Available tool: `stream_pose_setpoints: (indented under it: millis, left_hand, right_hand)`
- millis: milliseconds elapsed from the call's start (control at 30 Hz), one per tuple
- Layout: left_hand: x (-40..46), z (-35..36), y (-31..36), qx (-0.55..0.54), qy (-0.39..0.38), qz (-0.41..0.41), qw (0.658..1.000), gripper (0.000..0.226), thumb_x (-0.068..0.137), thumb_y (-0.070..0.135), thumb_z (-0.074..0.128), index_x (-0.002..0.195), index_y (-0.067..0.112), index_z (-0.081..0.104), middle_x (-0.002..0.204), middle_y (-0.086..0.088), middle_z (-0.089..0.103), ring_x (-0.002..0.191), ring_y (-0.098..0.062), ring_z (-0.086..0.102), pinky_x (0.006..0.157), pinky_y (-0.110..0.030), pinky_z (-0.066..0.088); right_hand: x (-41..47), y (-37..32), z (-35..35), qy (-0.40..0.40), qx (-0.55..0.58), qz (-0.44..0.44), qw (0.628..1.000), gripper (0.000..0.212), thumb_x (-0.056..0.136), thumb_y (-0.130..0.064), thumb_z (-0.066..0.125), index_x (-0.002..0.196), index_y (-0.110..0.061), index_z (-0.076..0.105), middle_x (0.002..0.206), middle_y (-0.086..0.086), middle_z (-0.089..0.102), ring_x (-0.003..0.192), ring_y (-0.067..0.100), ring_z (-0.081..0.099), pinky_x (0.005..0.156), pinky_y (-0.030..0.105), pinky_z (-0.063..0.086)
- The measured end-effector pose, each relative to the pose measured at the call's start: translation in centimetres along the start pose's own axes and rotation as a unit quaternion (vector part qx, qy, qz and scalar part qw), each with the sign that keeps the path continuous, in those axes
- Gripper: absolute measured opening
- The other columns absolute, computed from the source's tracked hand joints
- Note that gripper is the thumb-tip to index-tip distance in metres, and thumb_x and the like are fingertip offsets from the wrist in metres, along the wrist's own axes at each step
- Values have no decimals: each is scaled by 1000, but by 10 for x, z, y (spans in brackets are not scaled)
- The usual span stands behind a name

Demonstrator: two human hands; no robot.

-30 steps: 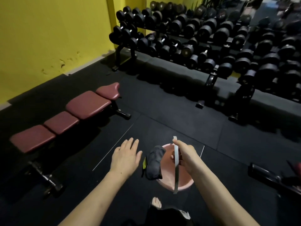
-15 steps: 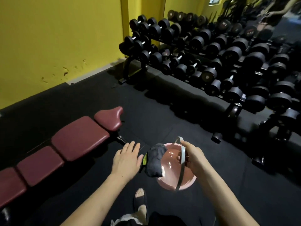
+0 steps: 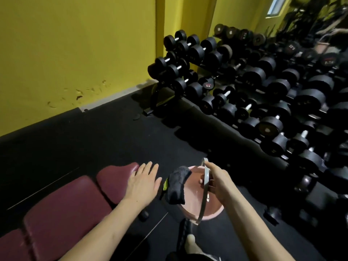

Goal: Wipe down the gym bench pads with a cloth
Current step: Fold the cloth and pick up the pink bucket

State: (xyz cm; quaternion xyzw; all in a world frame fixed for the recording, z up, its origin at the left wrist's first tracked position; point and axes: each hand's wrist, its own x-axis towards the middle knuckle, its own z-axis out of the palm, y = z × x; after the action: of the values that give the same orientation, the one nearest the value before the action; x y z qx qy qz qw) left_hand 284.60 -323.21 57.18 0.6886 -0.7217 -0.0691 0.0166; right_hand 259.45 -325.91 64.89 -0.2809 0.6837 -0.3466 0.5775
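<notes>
Left hand (image 3: 143,182): flat, fingers spread, empty.
Right hand (image 3: 216,182): gripped round pink plastic bucket's (image 3: 195,202) grey handle (image 3: 206,178).
Risk: dark cloth (image 3: 178,185), at bucket's nine o'clock rim, apparently unsecured, could slip.

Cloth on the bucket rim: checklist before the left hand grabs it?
1. Cloth within reach: ok, draped over the rim of the pink bucket, beside the left hand.
2. Left hand free: ok, fingers straight, holding nothing.
3. Bucket steady: ok, right hand grips the handle.
4. Bench pads close: ok, just below the left hand.
5. Cloth damp: cannot tell.
6. Water in the bucket: cannot tell.
</notes>
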Motion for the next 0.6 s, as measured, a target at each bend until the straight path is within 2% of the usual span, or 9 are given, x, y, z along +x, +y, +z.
stream_pose_setpoints:
  millis: [133,233,333,467,600]
  left_hand:
    - [104,3,-4,-9,-7,-68,998,61,106,52,31,160,24,30,165,-2,33,152,-23,30,115,-43,38]
    - [165,-1,-4,-14,-11,-113,993,61,106,52,27,161,24,26,167,0,29,154,-22,26,116,-43,36]
    - [224,-9,-12,-22,-18,-159,987,60,105,52,32,159,25,34,164,-1,36,151,-23,33,112,-43,40]
    - [303,-11,-40,-37,-3,-205,978,57,103,50,43,152,22,48,156,-4,49,143,-26,46,103,-46,49]
    - [394,-11,-86,-35,12,-229,973,58,104,50,39,154,22,44,158,-4,46,145,-26,43,106,-46,47]
  right_hand:
    - [106,-66,22,-54,-47,3,997,43,94,-42,68,99,0,75,67,12,68,68,28,67,81,45,58]
    - [171,-118,47,-78,-88,5,993,39,94,-43,68,97,-4,72,69,13,68,70,29,67,85,47,60]
    - [236,-167,78,-104,-111,0,988,36,91,-44,70,101,-9,72,72,16,68,70,28,70,84,48,62]
    - [320,-229,128,-127,-139,-7,982,39,95,-40,67,103,-1,68,81,19,66,75,30,67,82,45,60]
    - [403,-282,195,-147,-149,-4,978,39,96,-38,68,101,1,67,83,19,66,75,30,67,84,46,60]
